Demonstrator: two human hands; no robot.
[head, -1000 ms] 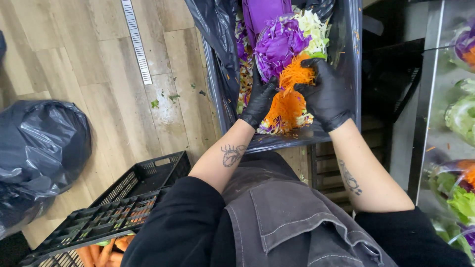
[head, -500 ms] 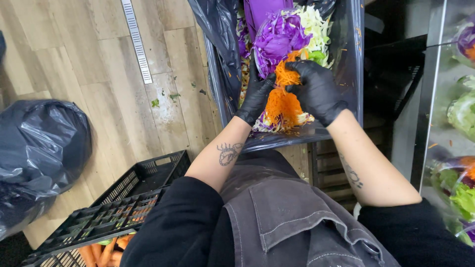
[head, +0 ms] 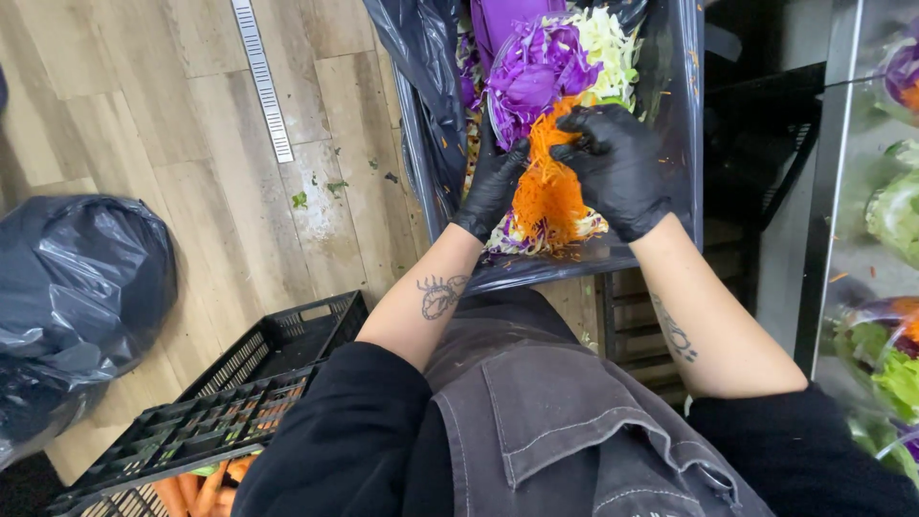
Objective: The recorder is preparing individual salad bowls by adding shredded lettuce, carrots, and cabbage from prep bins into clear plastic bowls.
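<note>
Both my hands wear black gloves and reach into a dark grey bin (head: 682, 124) full of shredded vegetables. My left hand (head: 493, 182) and my right hand (head: 617, 168) press together on a bunch of shredded orange carrot (head: 548, 187), lifted a little above the mix. Shredded purple cabbage (head: 536, 67) lies just beyond the carrot, and pale green shredded cabbage (head: 605, 38) lies at the far right of the bin. A black liner bag (head: 421, 57) hangs over the bin's left wall.
A full black rubbish bag (head: 81, 287) sits on the wooden floor at left. A black plastic crate (head: 230, 402) stands near my left side, with whole carrots (head: 206, 483) beneath it. Clear packs of mixed salad (head: 890, 345) lie on a steel surface at right. A floor drain (head: 260, 77) runs far left.
My hands have gathered the carrot shreds tighter and drawn them upward and slightly away from me; the view has shifted a little.
</note>
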